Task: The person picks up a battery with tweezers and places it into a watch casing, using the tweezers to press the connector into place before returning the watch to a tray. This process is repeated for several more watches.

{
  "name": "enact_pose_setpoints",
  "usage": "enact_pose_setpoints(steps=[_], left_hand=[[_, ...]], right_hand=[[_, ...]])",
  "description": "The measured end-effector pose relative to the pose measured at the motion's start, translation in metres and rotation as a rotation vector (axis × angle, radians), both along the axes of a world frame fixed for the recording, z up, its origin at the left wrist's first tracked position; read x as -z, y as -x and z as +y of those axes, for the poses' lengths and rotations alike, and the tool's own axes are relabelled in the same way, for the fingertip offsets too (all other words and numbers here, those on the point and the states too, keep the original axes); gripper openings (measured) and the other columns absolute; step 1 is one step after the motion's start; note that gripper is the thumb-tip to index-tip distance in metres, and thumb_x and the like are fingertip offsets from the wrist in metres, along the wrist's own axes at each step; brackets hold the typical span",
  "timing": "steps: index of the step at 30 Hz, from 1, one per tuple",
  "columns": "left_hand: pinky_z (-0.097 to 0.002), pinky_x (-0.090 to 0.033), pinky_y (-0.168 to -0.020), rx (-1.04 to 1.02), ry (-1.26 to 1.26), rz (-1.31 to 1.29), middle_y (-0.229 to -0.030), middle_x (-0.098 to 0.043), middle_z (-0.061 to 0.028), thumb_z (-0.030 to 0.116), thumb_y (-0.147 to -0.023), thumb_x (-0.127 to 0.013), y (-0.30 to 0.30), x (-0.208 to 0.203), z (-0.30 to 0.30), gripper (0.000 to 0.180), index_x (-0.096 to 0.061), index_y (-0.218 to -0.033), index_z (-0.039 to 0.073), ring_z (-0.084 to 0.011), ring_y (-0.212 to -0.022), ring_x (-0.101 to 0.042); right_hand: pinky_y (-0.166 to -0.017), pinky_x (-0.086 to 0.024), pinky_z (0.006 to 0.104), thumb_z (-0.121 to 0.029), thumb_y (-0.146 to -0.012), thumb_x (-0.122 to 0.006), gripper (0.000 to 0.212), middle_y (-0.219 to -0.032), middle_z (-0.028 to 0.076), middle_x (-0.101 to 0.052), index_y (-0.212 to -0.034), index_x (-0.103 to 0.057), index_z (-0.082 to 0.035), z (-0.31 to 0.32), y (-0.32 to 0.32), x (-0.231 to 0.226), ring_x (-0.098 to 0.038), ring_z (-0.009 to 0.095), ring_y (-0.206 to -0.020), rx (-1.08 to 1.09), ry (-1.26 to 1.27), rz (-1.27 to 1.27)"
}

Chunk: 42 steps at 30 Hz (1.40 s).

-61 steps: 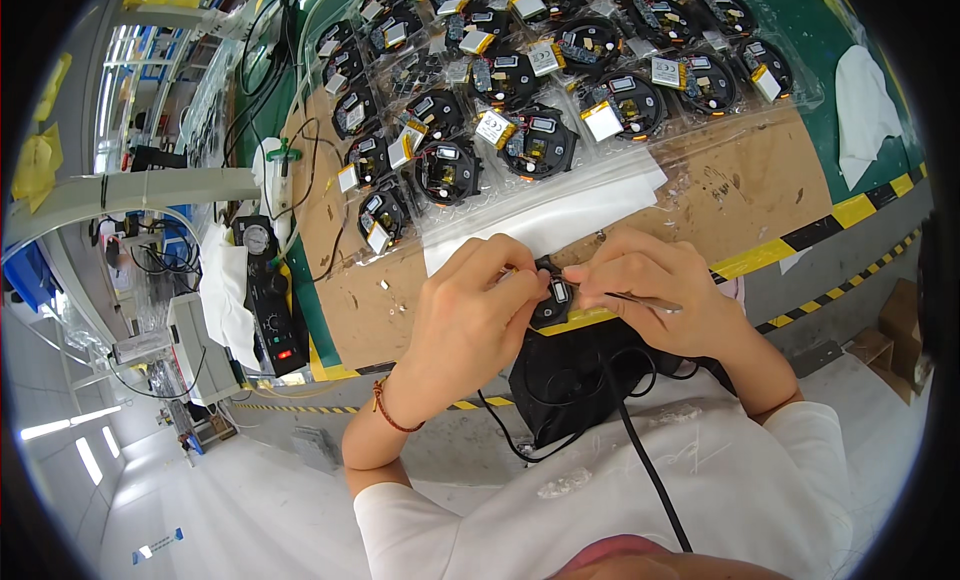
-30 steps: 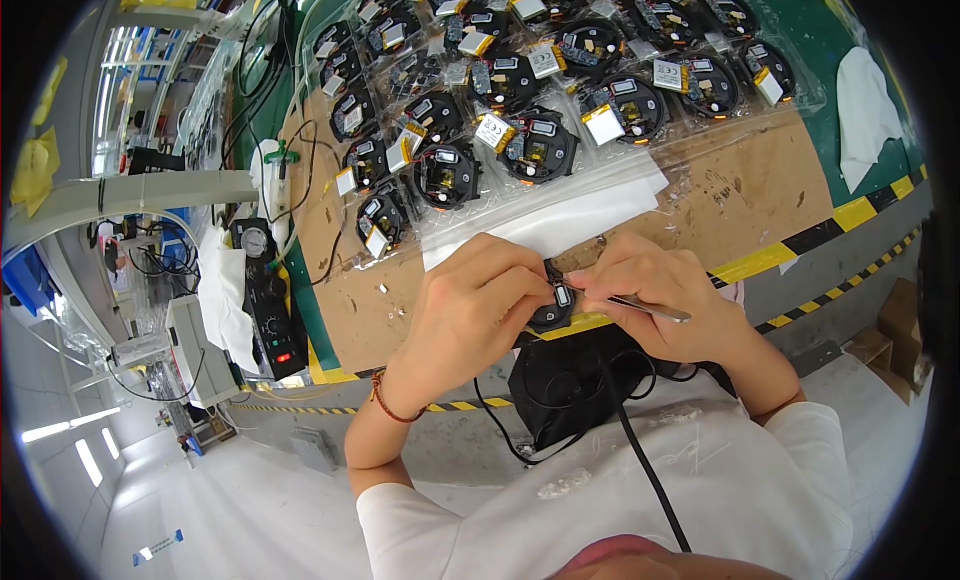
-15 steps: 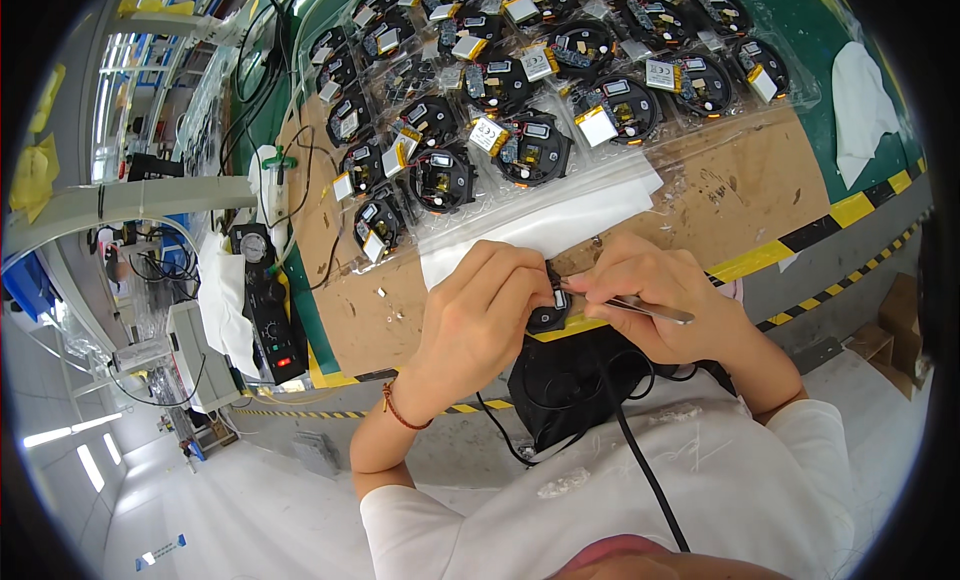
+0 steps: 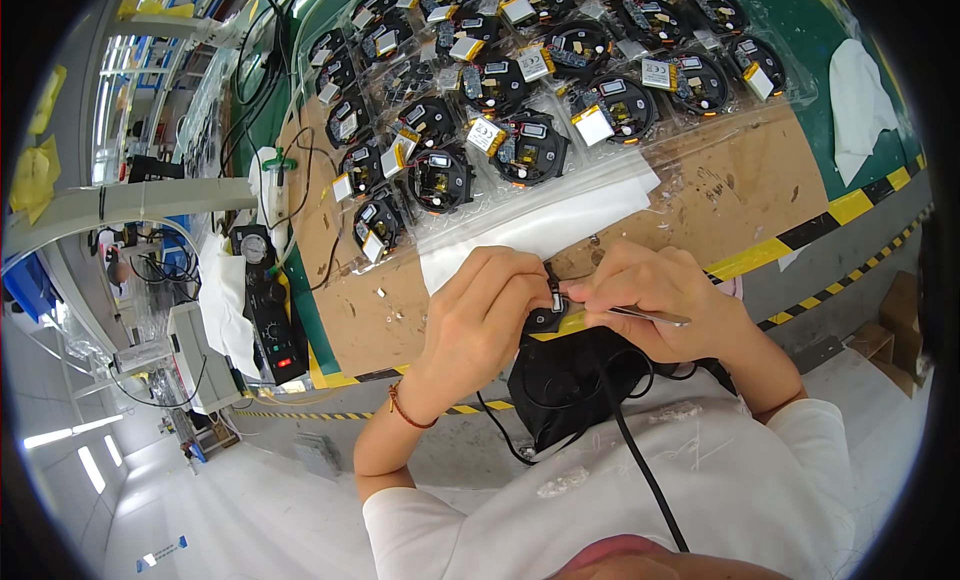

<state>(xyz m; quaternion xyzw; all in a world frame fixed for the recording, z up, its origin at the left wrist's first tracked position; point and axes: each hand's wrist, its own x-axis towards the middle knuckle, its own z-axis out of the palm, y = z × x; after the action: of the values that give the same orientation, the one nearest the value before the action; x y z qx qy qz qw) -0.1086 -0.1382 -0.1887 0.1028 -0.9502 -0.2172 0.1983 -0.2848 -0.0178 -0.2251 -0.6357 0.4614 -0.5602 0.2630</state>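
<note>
At the table's front edge, my left hand (image 4: 487,310) is closed on a small round black device housing (image 4: 546,318), its fingers covering much of the left side. From the right, my right hand (image 4: 655,298) pinches metal tweezers (image 4: 652,316), whose handle end sticks out past the fingers. The fingertips of that hand lie right at the housing, and the tweezers' points are hidden by them. A small pale rectangular part shows inside the housing between both hands.
Beyond my hands, a clear plastic tray (image 4: 480,223) holds several black round housings with white batteries (image 4: 593,126). White paper (image 4: 560,220) lies on the brown board (image 4: 735,190). A black control box (image 4: 268,315) stands left; yellow-black tape (image 4: 850,210) lines the edge.
My right fingertips have shifted slightly over the housing, and the housing has tilted or moved a little left. Both hands keep their hold.
</note>
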Motion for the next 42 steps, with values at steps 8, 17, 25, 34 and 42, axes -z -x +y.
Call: enact_pose_setpoints(steps=[8, 17, 25, 34, 42], left_hand=[[-0.0332, -0.050, -0.064, 0.024, -0.023, 0.026, -0.089, -0.061, -0.0077, -0.004, -0.063, -0.069, -0.001, 0.001, -0.002, 0.017, -0.060, -0.077, 0.001, -0.0247, -0.080, -0.060], [-0.0323, -0.049, -0.065, -0.019, -0.145, 0.009, -0.095, -0.058, -0.0066, -0.003, -0.063, -0.071, -0.003, 0.007, -0.004, 0.016, -0.060, -0.073, 0.002, -0.0240, -0.082, -0.058], [-0.0333, -0.048, -0.067, -0.035, -0.264, -0.040, -0.094, -0.057, -0.0060, 0.000, -0.065, -0.071, -0.003, 0.005, -0.004, 0.014, -0.061, -0.073, 0.003, -0.0244, -0.084, -0.057], [-0.0334, -0.047, -0.078, 0.055, -0.270, -0.142, -0.111, -0.062, -0.0084, 0.004, -0.067, -0.077, -0.006, -0.003, -0.016, 0.019, -0.062, -0.080, 0.004, -0.0250, -0.089, -0.057], [-0.0380, -0.046, -0.084, 0.132, -0.219, -0.267, -0.113, -0.057, -0.0106, 0.008, -0.063, -0.080, -0.008, -0.030, -0.015, 0.051, -0.052, -0.106, 0.004, -0.0335, -0.103, -0.054]], right_hand=[[-0.052, -0.048, 0.0286, -0.001, -0.075, -0.074, 0.019, -0.086, 0.009, -0.068, -0.087, -0.060, -0.006, -0.001, -0.001, -0.002, -0.064, 0.022, -0.066, -0.004, -0.019, 0.027], [-0.051, -0.048, 0.0285, -0.003, -0.077, -0.073, 0.017, -0.084, 0.008, -0.067, -0.087, -0.060, -0.006, -0.002, -0.003, 0.002, -0.063, 0.021, -0.064, 0.027, -0.012, 0.002], [-0.053, -0.049, 0.0297, -0.004, -0.078, -0.072, 0.016, -0.083, 0.009, -0.066, -0.086, -0.059, -0.005, -0.001, 0.000, -0.004, -0.064, 0.022, -0.065, -0.016, -0.051, 0.030], [-0.055, -0.050, 0.0288, -0.003, -0.078, -0.073, 0.018, -0.081, 0.009, -0.065, -0.086, -0.057, -0.005, -0.003, -0.002, -0.002, -0.064, 0.023, -0.067, -0.004, -0.007, -0.002], [-0.062, -0.055, 0.0292, 0.005, -0.084, -0.064, 0.020, -0.090, 0.014, -0.063, -0.099, -0.053, -0.002, 0.001, 0.008, -0.003, -0.067, 0.021, -0.081, 0.052, 0.099, -0.139]])
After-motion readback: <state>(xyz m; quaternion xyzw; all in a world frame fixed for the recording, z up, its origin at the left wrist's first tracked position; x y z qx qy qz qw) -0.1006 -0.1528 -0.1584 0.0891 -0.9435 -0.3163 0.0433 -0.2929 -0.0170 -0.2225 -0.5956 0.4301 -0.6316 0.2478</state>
